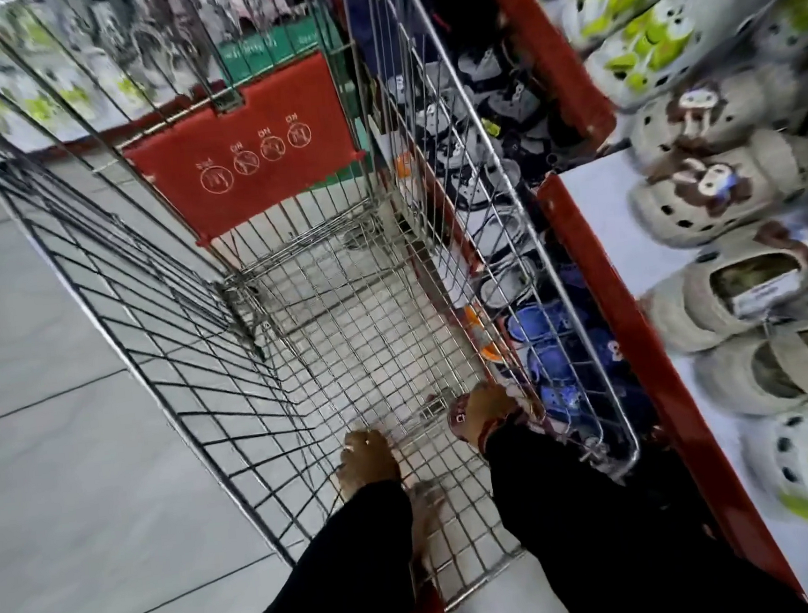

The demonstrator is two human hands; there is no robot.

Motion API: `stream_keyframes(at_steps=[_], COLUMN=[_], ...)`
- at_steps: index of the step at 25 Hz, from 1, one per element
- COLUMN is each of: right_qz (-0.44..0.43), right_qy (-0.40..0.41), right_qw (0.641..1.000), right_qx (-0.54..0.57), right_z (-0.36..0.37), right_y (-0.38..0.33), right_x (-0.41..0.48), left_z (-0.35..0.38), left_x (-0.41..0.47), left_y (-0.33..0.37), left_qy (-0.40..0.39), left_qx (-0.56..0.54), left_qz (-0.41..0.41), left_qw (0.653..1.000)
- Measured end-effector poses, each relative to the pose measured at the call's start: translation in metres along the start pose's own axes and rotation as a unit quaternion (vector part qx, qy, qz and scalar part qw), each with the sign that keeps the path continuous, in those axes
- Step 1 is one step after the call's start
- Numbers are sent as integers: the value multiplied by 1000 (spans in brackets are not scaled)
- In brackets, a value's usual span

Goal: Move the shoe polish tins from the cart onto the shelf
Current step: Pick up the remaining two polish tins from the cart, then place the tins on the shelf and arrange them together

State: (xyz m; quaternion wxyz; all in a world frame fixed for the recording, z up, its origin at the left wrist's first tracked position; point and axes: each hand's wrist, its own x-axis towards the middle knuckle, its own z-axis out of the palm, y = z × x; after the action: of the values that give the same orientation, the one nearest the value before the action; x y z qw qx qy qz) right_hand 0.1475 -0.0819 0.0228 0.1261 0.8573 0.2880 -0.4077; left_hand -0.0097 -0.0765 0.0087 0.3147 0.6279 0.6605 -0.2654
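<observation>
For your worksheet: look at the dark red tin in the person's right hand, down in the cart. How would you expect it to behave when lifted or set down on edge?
The tin looks small and flat, nearly covered by the right hand, so it is probably light and rigid. A round tin would likely roll if set on edge. Its surface may be smooth and somewhat slippery, though blur hides detail. The left hand rests inside the cart.

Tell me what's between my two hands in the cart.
In the head view, only bare wire mesh of the silver cart floor lies between the left hand and right hand.
</observation>
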Motion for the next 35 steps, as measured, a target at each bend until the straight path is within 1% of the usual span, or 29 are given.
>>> stream_keyframes(at_steps=[2, 4, 5, 6, 7, 8, 9, 10, 11, 13, 14, 16, 18, 19, 21, 22, 24, 27, 31, 34, 35], right_qz=[14, 12, 6, -2, -31, -32, 1, 8, -1, -25, -43, -42, -58, -68, -92, -101, -123, -144, -161, -153, -146], right_qy=[6, -7, -14, -45, -53, -51, -41, -16, -9, -13, -19, -10, -8, -1, 22, 36, 74, 140, 235, 323, 352], right_qw=[1000, 1000, 998, 995, 993, 990, 985, 982, 976, 943, 926, 886, 834, 813, 773, 753, 720, 684, 638, 611, 603], right_qx=[7, 21, 58, 86, 103, 127, 167, 188, 219, 333, 375, 462, 548, 579, 628, 649, 679, 701, 715, 707, 701], right_z=[3, -2, -5, -11, -21, -27, -23, -28, -33, -40, -57, -82, -103, -111, -129, -139, -160, -183, -208, -217, -218], right_y=[-1, 1, 0, -4, -7, -6, -1, 2, 5, 19, 23, 36, 55, 64, 92, 107, 140, 196, 268, 327, 348], right_x=[5, 2, 3, 0, -10, -15, -9, -16, -23, -26, -52, -98, -145, -161, -204, -228, -277, -345, -429, -486, -502], left_z=[-3, -7, -15, -22, -29, -35, -45, -56, -64, -81, -88, -99, -107, -115, -133, -139, -155, -168, -179, -176, -172], left_x=[-4, -8, -13, -17, -22, -24, -29, -36, -41, -61, -74, -105, -141, -160, -211, -235, -283, -349, -428, -489, -507], left_y=[-2, -3, 0, 1, 1, 1, 2, 4, 5, 8, 10, 12, 15, 18, 28, 34, 47, 70, 114, 154, 169], left_qy=[-3, 4, 6, 8, 18, 30, 27, 30, 34, 57, 68, 85, 87, 84, 78, 79, 55, 25, -17, -51, -66], left_qx=[-29, -46, -60, -77, -94, -110, -129, -166, -208, -304, -341, -407, -501, -525, -536, -547, -571, -553, -534, -489, -475], left_qz=[-20, -40, -53, -64, -68, -62, -55, -51, -56, -57, -49, -15, 10, 28, 82, 115, 181, 268, 366, 442, 471], left_qw=[999, 998, 997, 995, 993, 992, 990, 984, 976, 949, 936, 909, 861, 846, 837, 826, 799, 788, 762, 751, 740])
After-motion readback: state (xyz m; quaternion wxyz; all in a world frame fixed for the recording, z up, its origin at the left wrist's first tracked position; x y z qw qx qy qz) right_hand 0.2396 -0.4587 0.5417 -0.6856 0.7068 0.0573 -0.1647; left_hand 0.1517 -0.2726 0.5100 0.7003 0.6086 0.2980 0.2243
